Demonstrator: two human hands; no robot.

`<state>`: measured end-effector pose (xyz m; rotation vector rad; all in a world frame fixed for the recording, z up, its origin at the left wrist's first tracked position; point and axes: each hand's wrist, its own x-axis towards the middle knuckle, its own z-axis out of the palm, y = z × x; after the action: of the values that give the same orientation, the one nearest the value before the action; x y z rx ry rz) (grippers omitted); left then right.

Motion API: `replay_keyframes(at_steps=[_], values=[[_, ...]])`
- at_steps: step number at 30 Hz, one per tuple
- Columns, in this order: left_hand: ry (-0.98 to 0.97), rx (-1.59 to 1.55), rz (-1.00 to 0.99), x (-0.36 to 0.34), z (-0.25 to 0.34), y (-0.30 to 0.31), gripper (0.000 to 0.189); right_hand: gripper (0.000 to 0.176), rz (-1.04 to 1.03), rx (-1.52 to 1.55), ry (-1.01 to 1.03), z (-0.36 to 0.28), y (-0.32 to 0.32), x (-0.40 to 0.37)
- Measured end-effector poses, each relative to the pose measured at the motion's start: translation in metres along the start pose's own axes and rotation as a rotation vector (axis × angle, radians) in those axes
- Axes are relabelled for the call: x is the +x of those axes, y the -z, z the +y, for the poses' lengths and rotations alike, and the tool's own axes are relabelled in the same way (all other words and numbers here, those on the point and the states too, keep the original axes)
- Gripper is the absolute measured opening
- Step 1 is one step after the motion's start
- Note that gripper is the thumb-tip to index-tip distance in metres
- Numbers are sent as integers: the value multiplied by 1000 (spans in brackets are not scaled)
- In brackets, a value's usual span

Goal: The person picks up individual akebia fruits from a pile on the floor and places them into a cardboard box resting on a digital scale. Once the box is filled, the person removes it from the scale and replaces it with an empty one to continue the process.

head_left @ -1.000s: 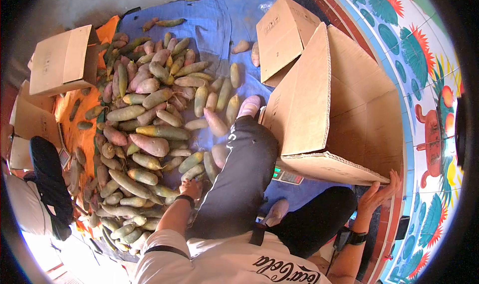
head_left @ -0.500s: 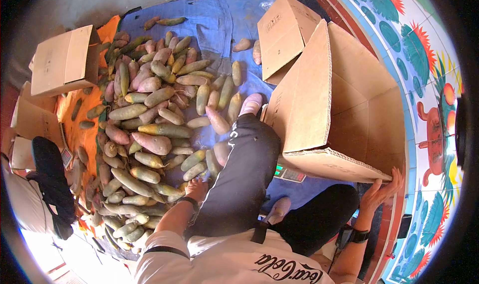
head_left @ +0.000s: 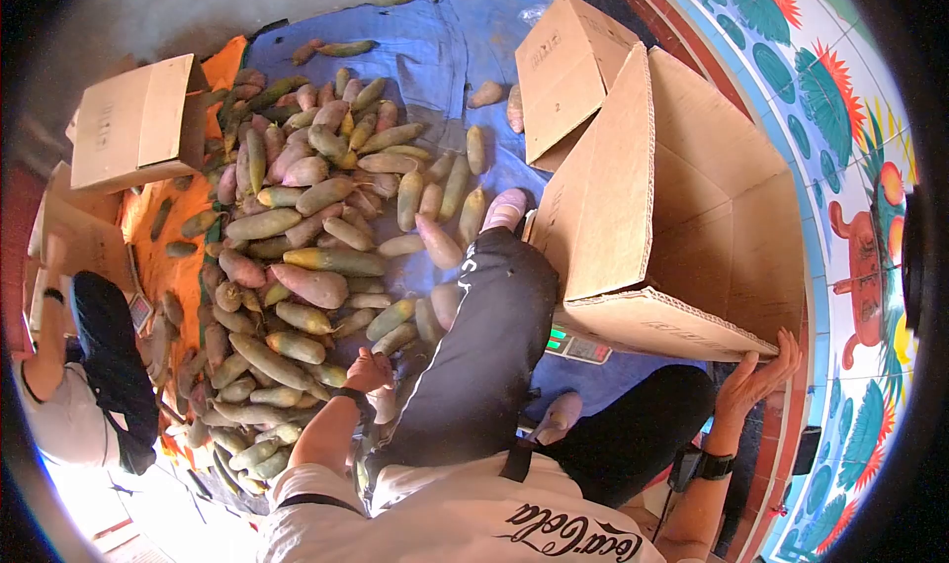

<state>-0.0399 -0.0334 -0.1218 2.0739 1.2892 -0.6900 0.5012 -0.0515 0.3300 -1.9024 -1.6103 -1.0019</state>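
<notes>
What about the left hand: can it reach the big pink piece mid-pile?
Probably yes: the left hand rests at the near edge of the pile, and the big pink piece lies on top, uncovered.

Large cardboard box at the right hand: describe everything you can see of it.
The large cardboard box is plain brown corrugated board, open, flaps spread, with nothing visible inside. It sits over the blue tarp, next to a smaller cardboard box. The right hand, spread open, touches its near flap's corner. A scale shows its green display from under that flap.
</notes>
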Motion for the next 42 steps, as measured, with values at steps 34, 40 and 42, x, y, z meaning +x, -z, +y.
replay_keyframes(at_steps=[34, 40, 42], values=[[724, -213, 587, -124, 9, 101, 39, 49, 33, -8, 44, 2, -2, 1], [796, -153, 592, -123, -5, 110, 48, 50, 28, -11, 25, 3, -3, 0], [773, -93, 521, -123, -22, 112, 47, 51, 31, -24, 33, 4, -3, 0]])
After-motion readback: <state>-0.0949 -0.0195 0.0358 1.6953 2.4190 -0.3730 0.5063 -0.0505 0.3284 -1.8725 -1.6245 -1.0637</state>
